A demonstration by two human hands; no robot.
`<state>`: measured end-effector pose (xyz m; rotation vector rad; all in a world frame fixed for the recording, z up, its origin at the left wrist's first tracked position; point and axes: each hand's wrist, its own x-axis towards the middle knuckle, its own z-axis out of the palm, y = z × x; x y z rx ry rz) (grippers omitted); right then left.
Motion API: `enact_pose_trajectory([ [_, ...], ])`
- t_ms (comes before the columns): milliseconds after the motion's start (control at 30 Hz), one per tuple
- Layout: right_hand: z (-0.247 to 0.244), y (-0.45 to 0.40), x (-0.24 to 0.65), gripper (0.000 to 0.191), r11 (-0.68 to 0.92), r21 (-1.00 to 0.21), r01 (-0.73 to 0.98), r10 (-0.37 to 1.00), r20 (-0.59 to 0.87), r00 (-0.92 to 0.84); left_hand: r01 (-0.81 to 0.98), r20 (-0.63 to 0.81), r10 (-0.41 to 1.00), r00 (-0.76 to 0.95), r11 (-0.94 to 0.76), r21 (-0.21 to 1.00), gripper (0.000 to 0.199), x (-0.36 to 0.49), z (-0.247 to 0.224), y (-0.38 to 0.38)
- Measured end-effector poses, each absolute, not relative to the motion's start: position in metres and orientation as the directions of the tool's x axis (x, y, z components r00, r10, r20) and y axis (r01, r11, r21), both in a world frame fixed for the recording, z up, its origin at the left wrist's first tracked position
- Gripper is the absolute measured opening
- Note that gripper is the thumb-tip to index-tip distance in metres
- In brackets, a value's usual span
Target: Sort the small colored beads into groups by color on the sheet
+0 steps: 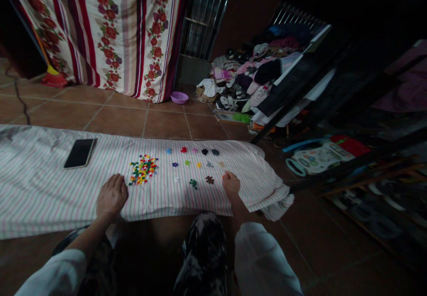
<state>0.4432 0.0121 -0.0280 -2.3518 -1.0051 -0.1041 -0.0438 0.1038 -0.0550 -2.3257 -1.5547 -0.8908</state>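
A mixed heap of small coloured pieces (144, 170) lies on the striped cloth (80, 194). To its right are several small single-colour groups, among them a red one (183, 150), a black one (204, 152), a dark green one (193, 183) and a brown one (210, 180). My left hand (112, 194) rests on the cloth just left of the mixed heap, its fingers bent and pressed together; anything under them is hidden. Right of the brown group, my right hand (231, 183) is closed in a pinch, with a small orange-red spot at its fingertips, too small to name.
A phone (80, 153) lies on the cloth at the left. Beyond are tiled floor (163, 120), a purple basin (179, 98), a floral curtain (123, 34) and a pile of clothes (247, 74). My knees are below the cloth's near edge.
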Motion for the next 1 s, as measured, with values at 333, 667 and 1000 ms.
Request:
enact_pose_trajectory([
  [333,-0.041,0.009,0.455,0.036,-0.462,-0.442,0.769,0.728,0.307,0.613,0.889,0.565,0.777,0.276,-0.431,0.158,0.034,-0.043,-0.054,0.104],
  [667,-0.021,0.033,0.42,0.028,-0.232,-0.487,0.842,0.614,0.598,0.515,0.9,0.533,0.825,0.187,-0.362,0.244,0.035,-0.038,-0.05,0.102],
  [1000,-0.008,0.076,0.257,0.029,0.126,-0.67,0.731,0.867,0.433,0.248,0.872,0.534,0.832,0.149,-0.365,0.326,0.034,-0.037,-0.052,0.102],
])
